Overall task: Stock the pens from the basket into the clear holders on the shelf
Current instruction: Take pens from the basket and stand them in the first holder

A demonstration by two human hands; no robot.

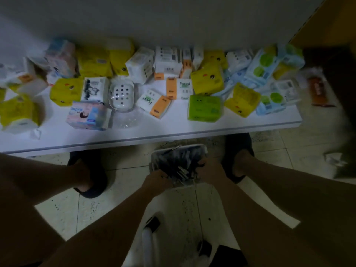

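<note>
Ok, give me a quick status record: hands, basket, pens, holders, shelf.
left hand: in the basket, among the pens at its near left; grip too dark to tell
right hand: in the basket, among the pens at its right; grip unclear
basket: white, on the floor below the shelf edge
pens: dark pile inside the basket
clear holders: two, shelf front, left of centre; no pens visible in them
shelf: white, crowded with tissue packs

Tissue packs (207, 78) pile up all across 12 o'clock, mostly yellow, with one green pack (204, 107) toward 1. A holed white soap dish (121, 94) sits at 11. Crumpled paper (335, 159) lies on the speckled floor tiles (123, 182) at 3.
</note>
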